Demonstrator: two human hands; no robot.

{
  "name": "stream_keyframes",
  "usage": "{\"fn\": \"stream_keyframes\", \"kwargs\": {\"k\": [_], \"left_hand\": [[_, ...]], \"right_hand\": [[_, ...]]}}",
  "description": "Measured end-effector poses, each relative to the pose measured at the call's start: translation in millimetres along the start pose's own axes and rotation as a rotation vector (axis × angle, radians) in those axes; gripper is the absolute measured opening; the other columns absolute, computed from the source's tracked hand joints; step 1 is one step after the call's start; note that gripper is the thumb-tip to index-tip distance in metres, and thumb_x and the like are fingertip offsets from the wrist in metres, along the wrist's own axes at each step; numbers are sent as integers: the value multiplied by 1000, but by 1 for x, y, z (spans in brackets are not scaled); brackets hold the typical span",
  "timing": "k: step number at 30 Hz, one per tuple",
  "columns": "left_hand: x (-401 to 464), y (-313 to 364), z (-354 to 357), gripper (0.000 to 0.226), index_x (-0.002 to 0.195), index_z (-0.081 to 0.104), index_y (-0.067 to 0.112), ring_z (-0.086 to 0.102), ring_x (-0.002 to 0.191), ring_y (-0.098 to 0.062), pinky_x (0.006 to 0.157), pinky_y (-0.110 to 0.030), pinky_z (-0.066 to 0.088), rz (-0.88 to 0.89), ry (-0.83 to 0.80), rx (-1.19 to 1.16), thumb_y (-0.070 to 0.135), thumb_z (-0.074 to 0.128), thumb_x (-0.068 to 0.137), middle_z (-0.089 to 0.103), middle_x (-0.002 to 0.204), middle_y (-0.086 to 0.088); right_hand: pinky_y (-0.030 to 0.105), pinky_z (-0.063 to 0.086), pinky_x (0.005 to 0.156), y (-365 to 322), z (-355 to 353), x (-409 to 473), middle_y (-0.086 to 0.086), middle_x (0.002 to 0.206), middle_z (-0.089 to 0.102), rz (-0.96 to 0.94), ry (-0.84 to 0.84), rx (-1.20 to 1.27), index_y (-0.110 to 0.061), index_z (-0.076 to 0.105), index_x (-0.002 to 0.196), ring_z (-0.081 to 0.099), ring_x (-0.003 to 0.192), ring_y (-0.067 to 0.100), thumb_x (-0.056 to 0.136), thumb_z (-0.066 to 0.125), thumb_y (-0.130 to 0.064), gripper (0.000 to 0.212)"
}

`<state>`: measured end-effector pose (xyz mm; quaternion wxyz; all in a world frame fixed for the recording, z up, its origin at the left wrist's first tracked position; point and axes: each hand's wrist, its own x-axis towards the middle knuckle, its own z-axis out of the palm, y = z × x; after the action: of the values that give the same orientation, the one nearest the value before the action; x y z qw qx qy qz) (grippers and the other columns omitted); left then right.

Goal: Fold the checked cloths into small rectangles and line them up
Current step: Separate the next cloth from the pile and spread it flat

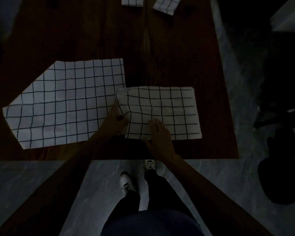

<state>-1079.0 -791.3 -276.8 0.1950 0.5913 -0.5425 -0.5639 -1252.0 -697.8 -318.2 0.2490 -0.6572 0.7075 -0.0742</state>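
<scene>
Left hand (pixel 115 120) pinches the left end of the half-folded cloth (pixel 162 111); right hand (pixel 160 137) presses flat on its near edge. Long axis runs left-right between the hands, so next fold likely goes left end over to right. Unfolded cloth (pixel 66 106) lies left of both hands.

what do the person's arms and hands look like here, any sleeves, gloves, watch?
Both forearms are bare right to the bottom of the picture, with no sleeve in view. The left hand and the right hand wear no gloves. No watch, ring or band shows at either wrist, though the picture is dim, so fine detail could be missed.
</scene>
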Motion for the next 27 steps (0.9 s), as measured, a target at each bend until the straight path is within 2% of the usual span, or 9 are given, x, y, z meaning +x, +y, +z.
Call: {"fn": "stream_keyframes", "kwargs": {"k": [3, 5, 8, 11, 14, 17, 20, 24, 27], "left_hand": [[0, -1, -1, 68, 147, 19, 15, 46, 125, -24, 90, -26, 42, 101, 104, 80, 12, 58, 91, 36, 146, -10], [2, -4, -7, 65, 146, 24, 16, 51, 119, -24, 84, -26, 49, 129, 98, 37, 13, 58, 91, 41, 143, -9], [8, -3, -19, 60, 145, 27, 19, 64, 89, -17, 64, -21, 53, 71, 99, 40, 7, 53, 92, 57, 121, -9], [18, 0, -30, 48, 138, 36, 16, 61, 65, -5, 51, -17, 52, 9, 189, 58, 0, 46, 94, 61, 96, -6], [27, 0, -37, 43, 138, 35, 13, 57, 69, -12, 49, -19, 48, -54, 275, 18, 3, 41, 96, 61, 100, -16], [25, -5, -28, 51, 142, 27, 12, 57, 78, -19, 57, -22, 44, -121, 182, 9, 1, 43, 94, 61, 106, -17], [18, -11, -16, 61, 142, 27, 10, 57, 85, -22, 52, -15, 47, -165, 130, -61, -10, 47, 89, 56, 114, -24], [17, -16, -10, 60, 141, 31, 13, 57, 92, -20, 67, -23, 51, -111, 169, -114, -9, 48, 88, 58, 112, -8], [13, -11, -9, 50, 136, 35, 10, 50, 85, -7, 61, -16, 46, -4, 369, -52, -6, 49, 89, 46, 108, 3]], "right_hand": [[46, 15, 116, 0, 2, 0, 15, 156, 17, 8, 1, -10, -17, 15, 150, 13, 144, 30, 91, 53, -45, 76], [46, 13, 116, 2, 4, 2, 13, 157, 15, 23, -14, -15, -18, 12, 151, 10, 145, 29, 92, 53, -45, 77], [46, 12, 116, 7, 5, 4, 11, 158, 12, 57, -52, -52, -17, 10, 151, 7, 145, 27, 93, 49, -48, 77], [47, 11, 115, 13, 4, 2, 10, 158, 11, 59, -44, -141, -16, 14, 151, 7, 145, 26, 92, 47, -51, 76], [47, 14, 114, 16, 3, 1, 11, 157, 16, 76, -34, -168, -16, 21, 149, 10, 145, 28, 91, 49, -50, 73], [49, 26, 112, 15, 1, 3, 14, 150, 31, 65, 12, -154, -14, 35, 142, 24, 140, 32, 89, 57, -42, 63], [50, 38, 102, 11, 0, 8, 18, 136, 50, 15, 118, -144, -12, 53, 128, 43, 128, 37, 87, 60, -30, 46], [49, 35, 103, 11, -6, 11, 17, 133, 54, 30, 167, -49, -12, 57, 125, 45, 127, 37, 89, 32, -36, 49], [48, 35, 104, 14, -10, 13, 17, 130, 57, 81, 206, 14, -11, 60, 123, 47, 126, 37, 91, 27, -37, 54]]}}
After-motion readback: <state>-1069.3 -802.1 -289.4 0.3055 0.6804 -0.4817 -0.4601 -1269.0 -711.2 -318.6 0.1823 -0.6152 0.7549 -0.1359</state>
